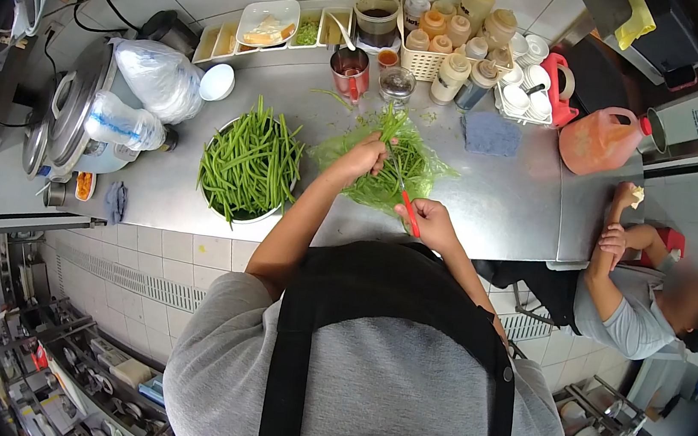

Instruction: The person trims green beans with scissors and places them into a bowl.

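My left hand (364,158) is closed around a few green beans (392,123), whose ends stick up past the fingers. A small knife with a red handle (410,214) is gripped in my right hand (432,226); its thin blade points up toward the left hand's fingertips. Beneath both hands, a clear greenish plastic bag (434,169) lies spread on the steel counter (513,211), with more beans and trimmings on it. To the left stands a round bowl (267,216) heaped with long green beans (251,159).
Along the back are a red mug (349,72), a glass jar (397,86) and a basket of sauce bottles (423,63). A blue cloth (492,134) and an orange jug (600,143) lie rightward. Wrapped bags (158,80) stand left. Another person (631,310) sits at right.
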A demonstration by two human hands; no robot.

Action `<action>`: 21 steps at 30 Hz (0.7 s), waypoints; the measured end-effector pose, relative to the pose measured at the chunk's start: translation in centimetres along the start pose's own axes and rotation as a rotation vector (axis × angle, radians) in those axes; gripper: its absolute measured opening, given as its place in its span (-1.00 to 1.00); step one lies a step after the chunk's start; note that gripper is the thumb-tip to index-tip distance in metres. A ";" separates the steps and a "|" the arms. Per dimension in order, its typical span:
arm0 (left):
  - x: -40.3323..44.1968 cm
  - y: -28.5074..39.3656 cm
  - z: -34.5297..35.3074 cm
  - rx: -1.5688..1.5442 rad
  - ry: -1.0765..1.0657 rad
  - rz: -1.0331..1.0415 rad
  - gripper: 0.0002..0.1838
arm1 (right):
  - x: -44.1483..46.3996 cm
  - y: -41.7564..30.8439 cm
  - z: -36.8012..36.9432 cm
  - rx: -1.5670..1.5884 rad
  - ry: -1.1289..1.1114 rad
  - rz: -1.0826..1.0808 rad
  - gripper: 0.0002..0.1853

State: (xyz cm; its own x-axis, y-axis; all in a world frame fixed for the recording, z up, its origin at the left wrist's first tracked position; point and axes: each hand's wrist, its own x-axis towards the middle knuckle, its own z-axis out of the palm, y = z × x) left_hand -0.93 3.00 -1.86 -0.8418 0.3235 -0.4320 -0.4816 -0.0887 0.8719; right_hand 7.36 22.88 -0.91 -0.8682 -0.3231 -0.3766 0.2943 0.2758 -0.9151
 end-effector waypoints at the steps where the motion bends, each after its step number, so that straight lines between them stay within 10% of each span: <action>1: 0.2 -0.3 -0.1 0.000 0.001 0.000 -0.62 | -0.1 -0.2 0.0 0.020 -0.001 0.027 -0.50; 21: 0.5 -2.0 0.5 0.642 0.182 0.071 -0.38 | 0.7 0.6 -0.2 0.192 -0.041 0.136 -0.54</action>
State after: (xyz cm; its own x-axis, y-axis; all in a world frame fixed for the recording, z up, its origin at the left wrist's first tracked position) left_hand -0.29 3.85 -3.68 -0.9208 0.1683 -0.3517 -0.2307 0.4920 0.8395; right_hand 6.81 22.96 -1.69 -0.7994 -0.3321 -0.5006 0.4818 0.1435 -0.8645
